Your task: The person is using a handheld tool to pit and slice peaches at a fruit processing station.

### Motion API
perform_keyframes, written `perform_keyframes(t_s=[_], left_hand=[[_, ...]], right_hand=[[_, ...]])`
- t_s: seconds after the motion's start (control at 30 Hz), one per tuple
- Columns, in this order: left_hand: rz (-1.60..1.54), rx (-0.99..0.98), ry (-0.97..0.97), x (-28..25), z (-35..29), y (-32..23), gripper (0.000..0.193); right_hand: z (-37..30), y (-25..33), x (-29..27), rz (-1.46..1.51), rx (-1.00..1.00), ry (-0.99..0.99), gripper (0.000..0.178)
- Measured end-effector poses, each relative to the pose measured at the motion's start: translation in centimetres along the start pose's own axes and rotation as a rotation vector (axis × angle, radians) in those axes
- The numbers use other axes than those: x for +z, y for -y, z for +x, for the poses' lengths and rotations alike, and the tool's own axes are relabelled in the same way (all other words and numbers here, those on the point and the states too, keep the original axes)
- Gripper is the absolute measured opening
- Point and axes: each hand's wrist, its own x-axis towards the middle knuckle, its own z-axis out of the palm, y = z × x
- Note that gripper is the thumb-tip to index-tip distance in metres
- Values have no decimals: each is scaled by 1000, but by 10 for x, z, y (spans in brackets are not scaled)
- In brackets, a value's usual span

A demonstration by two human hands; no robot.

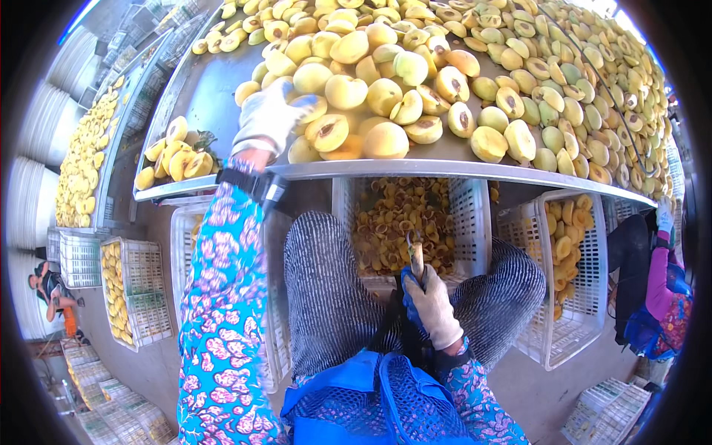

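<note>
My left hand (271, 115), in a white glove and slightly blurred, reaches over the near edge of the metal table (215, 93). Its fingers are stretched out against the halved yellow peaches (328, 132) piled there, and I see nothing held in it. Several halves still have a dark pit or brown hollow showing. Low in front of my lap, my gloved right hand (434, 308) is closed round a pitting tool (417, 259) with a pale handle and a small curved metal tip. The tool points up over a white crate (469, 222) containing scooped-looking peach pieces (404, 215).
Another white crate (530, 297) with peach halves stands by my right knee, and one (182, 245) is at my left. A small peach group (182, 159) lies at the table's left corner. A co-worker (660, 289) sits at the far right; another person (55, 297) is far left.
</note>
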Motion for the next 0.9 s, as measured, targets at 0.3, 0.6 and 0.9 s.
perform_keyframes(t_s=[0.3, 0.6, 0.9], left_hand=[[-117, 156, -6, 26, 5, 15, 43], [-640, -53, -416, 17, -30, 40, 25], [-2387, -351, 37, 4, -153, 0, 36]], right_hand=[[9, -15, 4, 139, -19, -22, 13], [-10, -29, 1, 42, -115, -180, 16], [-20, -4, 15, 273, -8, 11, 15]])
